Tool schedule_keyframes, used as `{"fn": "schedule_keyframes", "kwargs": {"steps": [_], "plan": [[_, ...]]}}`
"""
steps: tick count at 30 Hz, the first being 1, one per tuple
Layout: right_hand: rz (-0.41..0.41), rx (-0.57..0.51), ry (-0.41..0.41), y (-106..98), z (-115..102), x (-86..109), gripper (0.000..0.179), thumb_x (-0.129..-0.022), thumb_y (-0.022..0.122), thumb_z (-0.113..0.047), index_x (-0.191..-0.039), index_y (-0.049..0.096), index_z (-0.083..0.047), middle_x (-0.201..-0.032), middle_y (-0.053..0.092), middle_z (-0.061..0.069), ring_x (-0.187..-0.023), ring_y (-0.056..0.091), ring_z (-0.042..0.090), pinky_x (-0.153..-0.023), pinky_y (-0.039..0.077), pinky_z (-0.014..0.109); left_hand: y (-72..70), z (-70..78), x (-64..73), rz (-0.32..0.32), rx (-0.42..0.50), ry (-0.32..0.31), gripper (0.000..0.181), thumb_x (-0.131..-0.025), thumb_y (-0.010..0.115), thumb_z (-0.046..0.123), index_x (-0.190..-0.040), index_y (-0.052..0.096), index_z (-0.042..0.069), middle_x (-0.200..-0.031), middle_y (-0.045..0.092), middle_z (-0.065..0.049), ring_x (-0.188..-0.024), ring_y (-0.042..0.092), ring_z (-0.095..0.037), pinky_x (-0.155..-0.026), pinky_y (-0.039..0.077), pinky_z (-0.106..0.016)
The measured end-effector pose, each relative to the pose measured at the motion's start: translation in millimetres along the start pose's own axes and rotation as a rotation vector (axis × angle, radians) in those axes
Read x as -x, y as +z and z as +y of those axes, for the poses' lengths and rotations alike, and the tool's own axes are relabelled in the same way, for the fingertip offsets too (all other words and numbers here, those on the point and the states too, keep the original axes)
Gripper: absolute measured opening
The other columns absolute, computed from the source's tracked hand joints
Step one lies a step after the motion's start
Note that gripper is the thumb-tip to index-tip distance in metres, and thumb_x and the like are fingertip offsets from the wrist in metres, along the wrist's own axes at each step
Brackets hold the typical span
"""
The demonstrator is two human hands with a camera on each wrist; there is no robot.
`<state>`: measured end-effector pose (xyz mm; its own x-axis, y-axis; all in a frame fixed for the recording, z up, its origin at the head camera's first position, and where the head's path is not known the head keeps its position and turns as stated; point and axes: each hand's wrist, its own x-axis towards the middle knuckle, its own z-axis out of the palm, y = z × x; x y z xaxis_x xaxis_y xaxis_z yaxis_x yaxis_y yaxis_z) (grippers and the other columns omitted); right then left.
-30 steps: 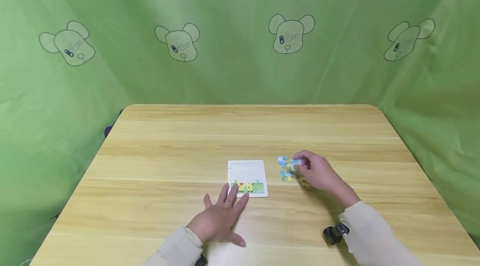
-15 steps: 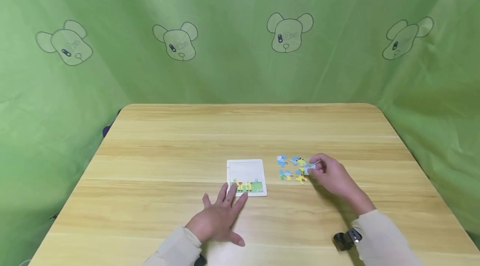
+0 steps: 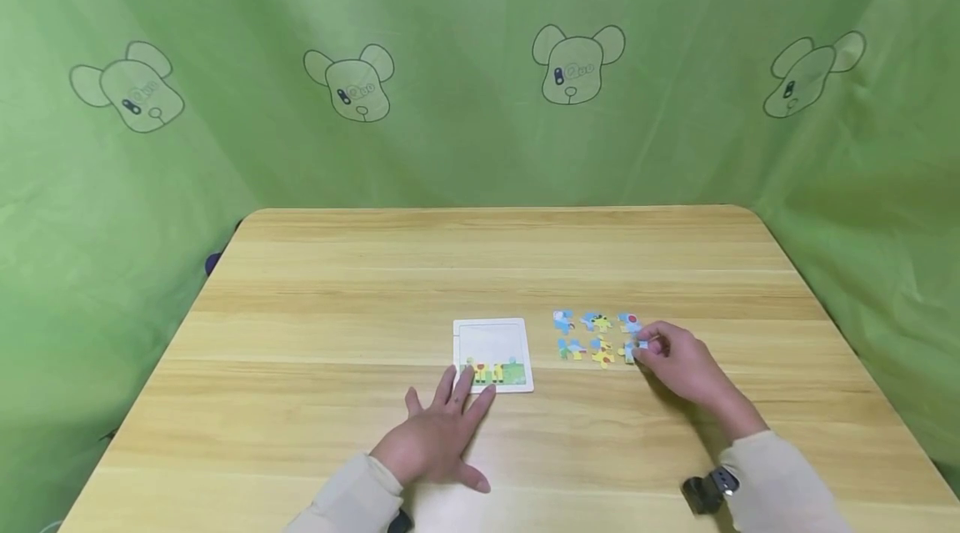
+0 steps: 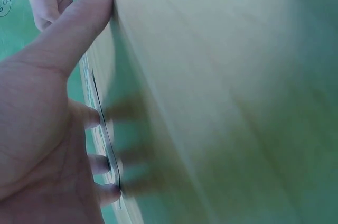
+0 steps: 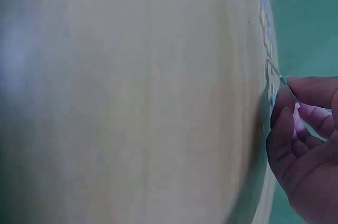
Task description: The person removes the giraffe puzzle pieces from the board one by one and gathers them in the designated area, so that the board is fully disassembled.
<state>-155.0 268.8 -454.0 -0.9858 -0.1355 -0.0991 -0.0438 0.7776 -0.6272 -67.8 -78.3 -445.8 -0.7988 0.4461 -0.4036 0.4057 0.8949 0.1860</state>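
My left hand (image 3: 435, 441) lies with spread, straight fingers, their tips on the near edge of a white puzzle tray (image 3: 491, 323). Along the tray's lower side runs a fitted row of green and yellow puzzle pieces (image 3: 513, 374); the area above it is bare white. To the right, my right hand (image 3: 684, 362) pinches a blue jigsaw piece (image 3: 631, 352) between thumb and fingers. In the right wrist view this piece (image 5: 282, 80) is tilted, one edge down by the tabletop. Loose pieces lie in two rows beside it, among them a yellow spotted one (image 3: 602, 354).
The wooden table (image 3: 337, 291) has rounded far corners. A green curtain (image 3: 465, 158) with bear-head outlines hangs behind it and at both sides. Black wrist cameras, one of them by the right sleeve (image 3: 705, 491), sit low over the tabletop.
My right hand has moved rightward with the pinched piece, from over the other pieces to the right end of the near row. More loose pieces now show. The left hand has stayed put.
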Motion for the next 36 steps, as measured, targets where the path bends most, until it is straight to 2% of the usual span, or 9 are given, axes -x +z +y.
{"fn": "schedule_keyframes", "kwargs": {"steps": [9,16,23,28,36], "plan": [[-0.04,0.028,0.069,-2,2,-2.2,0.039,-0.086,0.066,-0.023,-0.111,0.057,0.006,-0.084,0.062,0.008,-0.073,0.054,0.018,-0.064,0.044,0.029,1.2,-0.4,1.0,0.007,0.018,0.007,0.115,-0.062,0.061,0.074,-0.153,0.008,0.028,-0.159,-0.002,-0.01,-0.145,-0.001,-0.035,-0.098,0.018,-0.076],[-0.05,0.044,0.101,-5,-1,-3.4,0.041,-0.085,0.067,-0.024,-0.111,0.056,0.006,-0.086,0.062,0.011,-0.076,0.055,0.02,-0.064,0.045,0.03,1.1,-0.8,1.1,0.02,0.01,0.01,0.115,-0.062,0.061,0.074,-0.153,0.009,0.028,-0.159,-0.001,-0.011,-0.145,0.001,-0.035,-0.097,0.02,-0.075],[-0.044,0.058,0.091,-4,-1,-3.8,0.043,-0.085,0.067,-0.024,-0.112,0.055,0.007,-0.087,0.063,0.01,-0.077,0.057,0.02,-0.068,0.047,0.033,1.0,-0.8,1.3,0.03,0.005,0.012,0.114,-0.062,0.061,0.075,-0.153,0.01,0.028,-0.159,0.0,-0.011,-0.145,0.003,-0.035,-0.097,0.021,-0.075],[-0.027,0.052,0.08,-3,0,-3.9,0.044,-0.089,0.062,-0.03,-0.113,0.054,0.006,-0.09,0.063,0.011,-0.079,0.057,0.021,-0.067,0.048,0.032,1.9,-1.4,0.7,0.038,0.004,0.013,0.115,-0.061,0.061,0.075,-0.153,0.01,0.027,-0.159,0.001,-0.011,-0.145,0.003,-0.035,-0.097,0.021,-0.075],[-0.005,-0.014,0.06,-5,-14,-3.2,0.038,-0.094,0.056,-0.03,-0.114,0.055,0.002,-0.095,0.062,0.014,-0.073,0.055,0.019,-0.056,0.047,0.027,1.4,-0.9,1.4,0.049,0.001,0.023,0.115,-0.062,0.062,0.074,-0.153,0.01,0.026,-0.159,0.0,-0.012,-0.144,0.002,-0.037,-0.096,0.023,-0.075]]}}
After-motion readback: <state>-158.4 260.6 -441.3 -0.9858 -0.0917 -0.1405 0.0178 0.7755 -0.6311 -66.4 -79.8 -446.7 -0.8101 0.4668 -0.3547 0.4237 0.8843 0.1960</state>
